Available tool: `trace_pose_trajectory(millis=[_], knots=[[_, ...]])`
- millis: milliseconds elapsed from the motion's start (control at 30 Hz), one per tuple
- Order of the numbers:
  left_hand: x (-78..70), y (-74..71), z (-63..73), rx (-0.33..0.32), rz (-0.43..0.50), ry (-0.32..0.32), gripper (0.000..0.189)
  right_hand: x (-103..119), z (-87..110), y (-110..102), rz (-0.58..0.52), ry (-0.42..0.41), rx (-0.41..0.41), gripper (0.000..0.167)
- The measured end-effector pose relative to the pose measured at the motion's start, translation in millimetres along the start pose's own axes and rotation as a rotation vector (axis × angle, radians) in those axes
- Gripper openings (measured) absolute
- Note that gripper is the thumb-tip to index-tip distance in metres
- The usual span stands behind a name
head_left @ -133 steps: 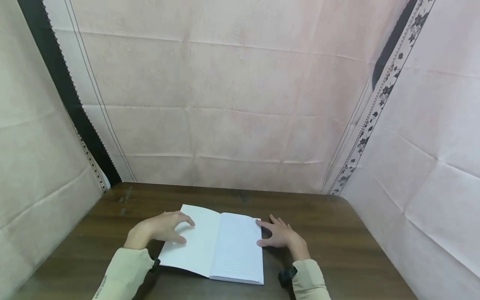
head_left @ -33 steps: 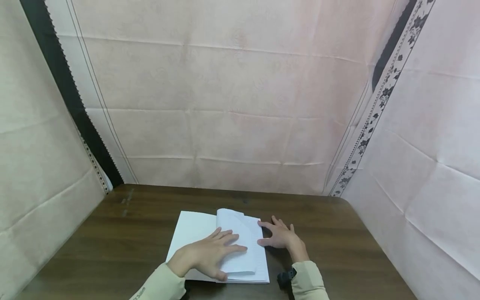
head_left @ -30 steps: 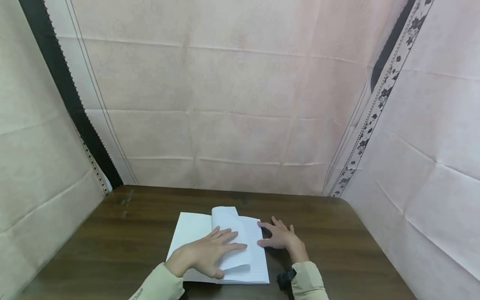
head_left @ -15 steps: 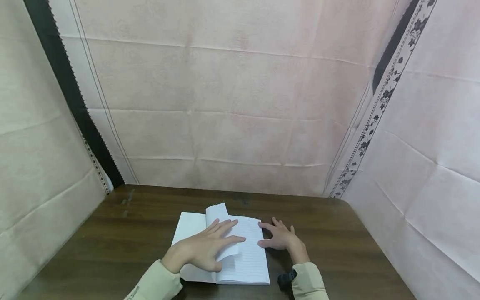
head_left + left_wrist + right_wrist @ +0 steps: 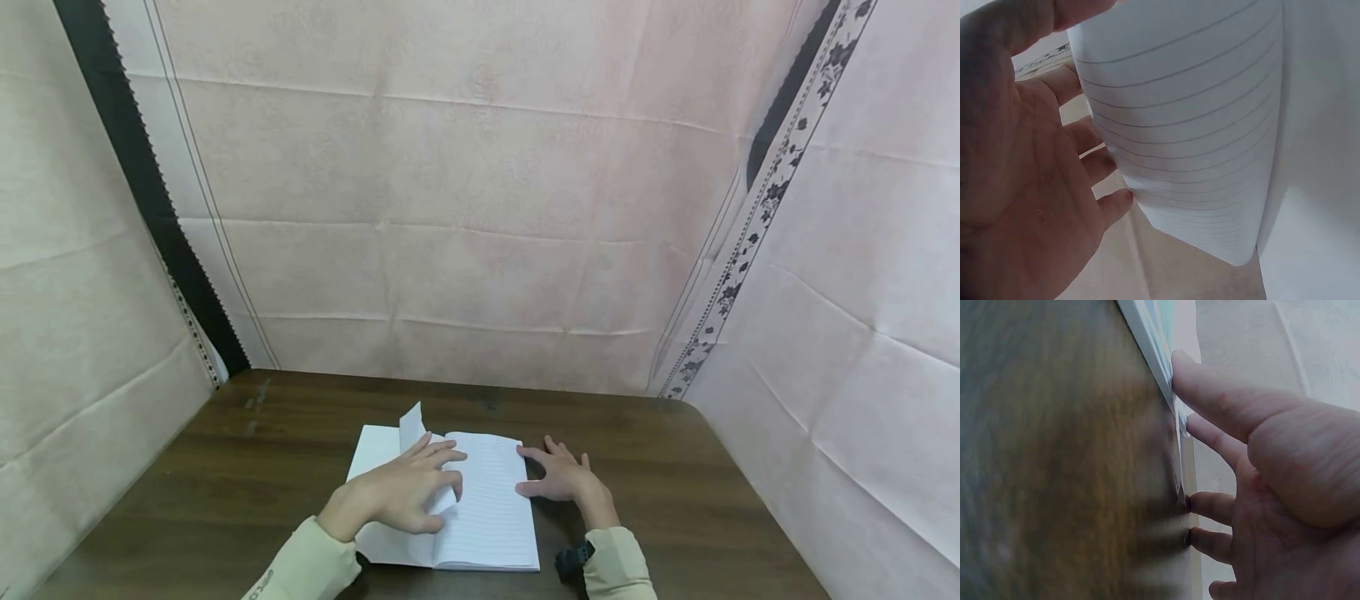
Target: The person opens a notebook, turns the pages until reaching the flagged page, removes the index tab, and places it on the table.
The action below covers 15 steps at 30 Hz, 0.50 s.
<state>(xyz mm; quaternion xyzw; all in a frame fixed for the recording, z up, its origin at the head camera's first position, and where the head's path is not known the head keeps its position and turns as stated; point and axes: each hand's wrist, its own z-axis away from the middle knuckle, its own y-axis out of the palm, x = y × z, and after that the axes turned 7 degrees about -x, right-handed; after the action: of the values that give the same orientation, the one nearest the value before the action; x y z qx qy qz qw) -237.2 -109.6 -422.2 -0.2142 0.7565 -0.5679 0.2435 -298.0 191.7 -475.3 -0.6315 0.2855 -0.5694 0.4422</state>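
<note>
A notebook (image 5: pixel 491 500) with blank left and lined right pages lies spread on the table. One lined leaf (image 5: pixel 1179 119) stands up from the fold, curling leftward. My left hand (image 5: pixel 397 492) is over the left half, its spread fingers touching that leaf's free edge; part of the leaf is hidden under the hand in the head view. At the notebook's right edge, my right hand (image 5: pixel 558 477) rests with fingers spread, its thumb (image 5: pixel 1210 387) touching the edge of the pages in the right wrist view.
The brown wooden table (image 5: pixel 652 467) extends around the notebook. A pale cloth backdrop (image 5: pixel 465 250) hangs behind it, with further cloth walls at the left and right. A dark device (image 5: pixel 573 558) sits on the right wrist.
First at the left page, my left hand went over to the right page. Over the last second it has drawn leftward, the leaf turning with it. My right hand has stayed in place.
</note>
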Motion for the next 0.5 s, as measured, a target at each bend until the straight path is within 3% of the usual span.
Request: trace_pose_trajectory(millis=[267,500], knots=[[8.9,-1.6,3.9,-0.009,0.055,-0.051,0.021,-10.2,-5.2,8.8,-0.025,-0.014,-0.014,0.074],[19.6,-5.8,5.9,0.035,0.159,-0.124,0.042,-2.0,0.5,0.7,-0.014,-0.003,-0.003,0.072]])
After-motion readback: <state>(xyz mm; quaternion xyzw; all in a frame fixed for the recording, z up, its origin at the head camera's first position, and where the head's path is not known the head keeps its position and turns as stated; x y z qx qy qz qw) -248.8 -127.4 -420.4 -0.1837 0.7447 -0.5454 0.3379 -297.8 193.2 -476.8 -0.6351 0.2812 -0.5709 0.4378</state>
